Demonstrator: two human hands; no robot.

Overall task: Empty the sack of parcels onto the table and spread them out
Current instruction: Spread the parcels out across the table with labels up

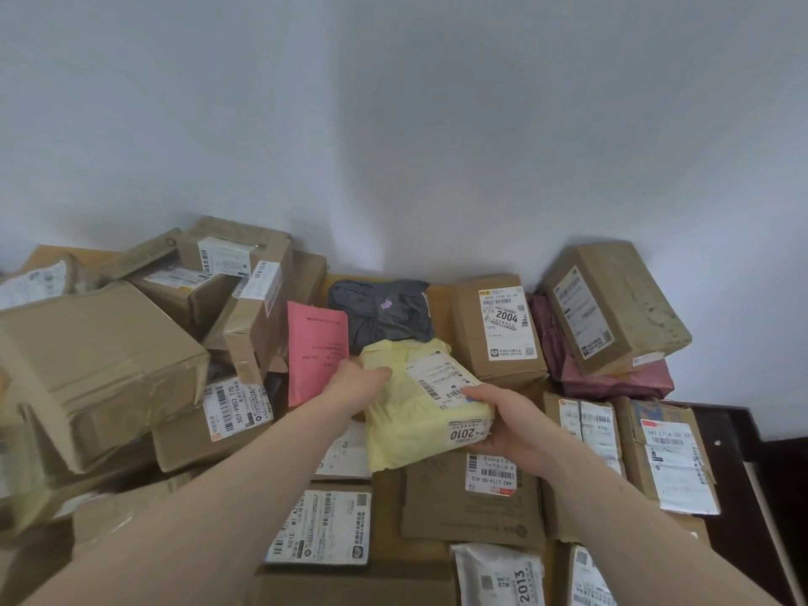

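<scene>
Yellow parcel [419,413]: soft plastic mailer, pale yellow, wrinkled, raised above the centre of the pile. White shipping label w/ barcodes on top face; strip marked "2010" on near edge. Left hand [356,384] grips its left side, thumb on top, fingers hidden beneath. Right hand [503,424] grips near-right corner, thumb on the label, fingers curled under.

Worktop [439,295]: tan, almost fully covered w/ parcels; bare patch at the back by the wall.

Pink envelope [315,347] just left of yellow parcel, propped against cartons. Dark grey bag [378,312] behind it. Carton labelled "2004" [496,330] to the right. Large carton [100,369] tilted at left, atop a heap of boxes. Sack not seen.
</scene>
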